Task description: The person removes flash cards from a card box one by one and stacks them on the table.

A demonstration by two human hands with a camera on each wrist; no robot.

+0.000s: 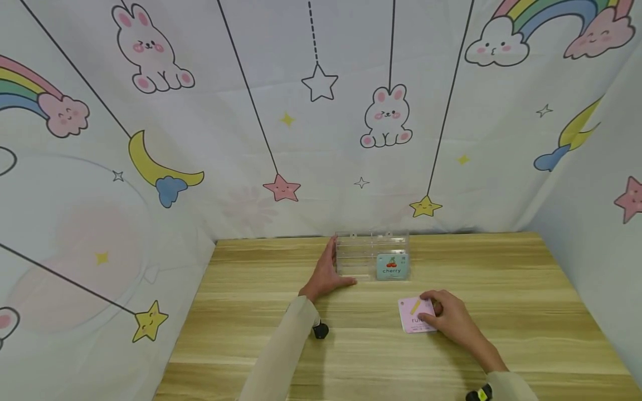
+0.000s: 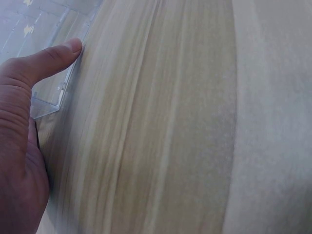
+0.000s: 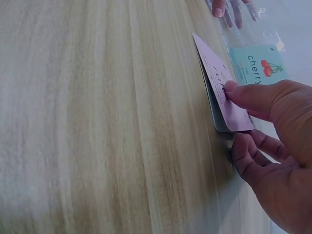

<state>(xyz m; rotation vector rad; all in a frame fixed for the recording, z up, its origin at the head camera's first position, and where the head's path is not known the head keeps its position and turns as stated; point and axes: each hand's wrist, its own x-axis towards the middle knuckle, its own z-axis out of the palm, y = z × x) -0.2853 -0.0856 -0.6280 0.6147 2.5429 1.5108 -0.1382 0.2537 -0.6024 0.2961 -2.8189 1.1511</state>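
Pink card (image 1: 412, 318) is tilting over the wood table (image 1: 261, 278), a 2nd layer splaying behind. R hand (image 1: 457, 320) is pinching its 3 o'clock side, thumb vs. fingers, nearly closed. Clear box (image 1: 372, 248) is sitting at approx. 11 o'clock, w/ cherry card (image 1: 392, 267) filling its 4 o'clock part. L hand (image 1: 325, 274), spread wide, is touching box's 9 o'clock end.

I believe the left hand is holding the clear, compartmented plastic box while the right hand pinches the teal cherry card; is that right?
Not quite: the head view shows the right hand pinching a square pink card, not the teal cherry card. The left hand is holding the clear plastic box.
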